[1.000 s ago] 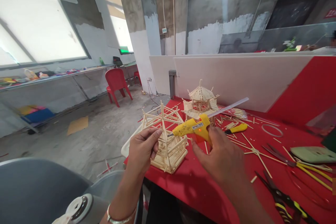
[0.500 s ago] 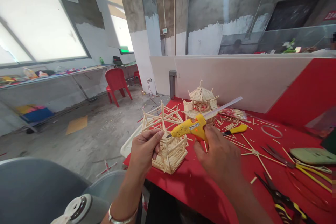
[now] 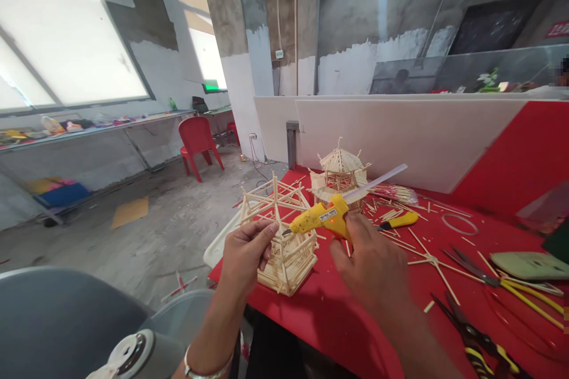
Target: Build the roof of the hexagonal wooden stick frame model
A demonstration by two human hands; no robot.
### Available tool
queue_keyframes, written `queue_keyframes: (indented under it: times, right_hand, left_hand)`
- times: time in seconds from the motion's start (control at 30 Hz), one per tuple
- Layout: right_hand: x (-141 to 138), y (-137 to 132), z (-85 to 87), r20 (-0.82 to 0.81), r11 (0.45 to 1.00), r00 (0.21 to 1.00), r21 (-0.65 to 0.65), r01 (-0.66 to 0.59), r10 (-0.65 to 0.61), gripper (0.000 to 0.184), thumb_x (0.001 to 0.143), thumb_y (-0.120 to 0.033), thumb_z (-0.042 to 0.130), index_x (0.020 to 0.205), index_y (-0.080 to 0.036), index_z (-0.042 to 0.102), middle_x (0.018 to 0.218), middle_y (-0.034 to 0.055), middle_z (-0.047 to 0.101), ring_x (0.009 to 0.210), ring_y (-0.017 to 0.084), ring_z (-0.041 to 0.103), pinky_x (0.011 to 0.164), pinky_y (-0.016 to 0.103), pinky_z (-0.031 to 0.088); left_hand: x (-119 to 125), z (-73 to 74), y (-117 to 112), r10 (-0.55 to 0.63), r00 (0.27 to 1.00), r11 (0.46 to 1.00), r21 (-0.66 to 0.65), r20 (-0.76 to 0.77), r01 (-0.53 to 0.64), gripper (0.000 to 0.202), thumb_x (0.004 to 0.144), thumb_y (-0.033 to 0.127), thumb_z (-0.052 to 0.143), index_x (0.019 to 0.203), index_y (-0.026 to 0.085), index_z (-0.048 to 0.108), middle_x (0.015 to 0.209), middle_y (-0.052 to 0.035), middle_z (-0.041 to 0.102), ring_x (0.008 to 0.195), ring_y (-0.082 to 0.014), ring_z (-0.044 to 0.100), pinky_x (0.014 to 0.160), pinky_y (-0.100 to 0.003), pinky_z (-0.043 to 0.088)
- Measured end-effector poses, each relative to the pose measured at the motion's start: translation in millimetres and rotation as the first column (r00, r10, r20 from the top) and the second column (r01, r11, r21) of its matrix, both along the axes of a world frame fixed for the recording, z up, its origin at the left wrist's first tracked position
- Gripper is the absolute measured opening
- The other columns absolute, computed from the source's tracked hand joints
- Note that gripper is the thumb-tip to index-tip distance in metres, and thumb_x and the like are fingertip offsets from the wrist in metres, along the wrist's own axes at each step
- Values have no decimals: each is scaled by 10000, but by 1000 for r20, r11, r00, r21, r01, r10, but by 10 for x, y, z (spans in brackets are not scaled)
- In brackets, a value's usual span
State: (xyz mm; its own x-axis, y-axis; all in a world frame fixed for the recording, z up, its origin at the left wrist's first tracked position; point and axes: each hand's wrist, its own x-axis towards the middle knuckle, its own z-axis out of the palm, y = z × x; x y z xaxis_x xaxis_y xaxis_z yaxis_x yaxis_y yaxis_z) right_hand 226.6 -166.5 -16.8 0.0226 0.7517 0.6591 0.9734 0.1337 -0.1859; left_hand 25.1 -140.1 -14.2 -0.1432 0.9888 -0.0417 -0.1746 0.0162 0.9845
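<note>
My left hand point(image 3: 243, 253) pinches the near edge of a small stick-built house frame point(image 3: 284, 243) that stands at the corner of the red table point(image 3: 338, 320). My right hand point(image 3: 371, 263) is wrapped round a yellow glue gun point(image 3: 320, 218) with a clear glue stick poking out behind; its nozzle points at the frame close to my left fingertips. A finished stick pavilion point(image 3: 340, 174) stands just behind the gun.
Loose sticks point(image 3: 427, 257), a yellow utility knife point(image 3: 399, 220), scissors point(image 3: 498, 275), pliers point(image 3: 480, 340), a wire ring point(image 3: 460, 224) and a green pad point(image 3: 531, 265) lie on the table's right. A white partition point(image 3: 400, 136) backs it. A red chair point(image 3: 198, 139) stands across the floor.
The glue gun has shifted slightly left and up, its nozzle closer to the frame. My left fingers stay pinched on the frame's edge.
</note>
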Motion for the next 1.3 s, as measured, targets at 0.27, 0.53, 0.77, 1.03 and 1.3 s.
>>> queue_keyframes:
  times: [0.27,0.53,0.77,1.03,1.3]
  right_hand:
    - [-5,3,-11,-12,1000,1000,8,-11,11,345,869,-278,477,1175,-160,583,1101,105,714,817,234,671,581,305,395]
    - [3,3,-28,-11,1000,1000,14,-3,3,326,869,-269,470,1152,-157,589,1080,103,717,789,229,666,571,304,377]
    - [11,-10,-42,-36,999,999,-25,20,-21,325,866,-340,532,1128,-160,601,1023,87,714,794,241,676,573,310,399]
    - [328,-81,-436,-245,978,969,-193,-83,34,417,848,-503,551,1103,-175,592,1023,110,689,845,261,662,679,346,470]
    - [867,-285,-1167,-312,864,936,-503,-15,-165,451,801,-583,545,1023,-203,640,990,120,716,829,282,680,706,360,486]
  left_hand:
    - [7,13,-22,1,1000,1000,0,-16,-1,388,622,449,844,803,125,734,388,69,500,291,-28,357,298,-149,252]
    - [2,-4,-17,14,999,1000,5,-48,-14,375,628,453,841,784,129,735,379,64,503,287,-33,366,296,-149,258]
    - [3,-14,-12,13,997,1000,10,-79,-12,378,631,462,843,783,134,730,401,57,510,320,-43,387,320,-151,282]
    - [-31,-24,3,53,963,994,101,-266,-27,355,682,462,799,809,134,757,410,54,498,346,-53,392,350,-163,290]
    - [-52,-33,22,75,930,985,173,-360,-12,285,693,399,772,803,136,766,448,48,517,379,-64,436,381,-172,331]
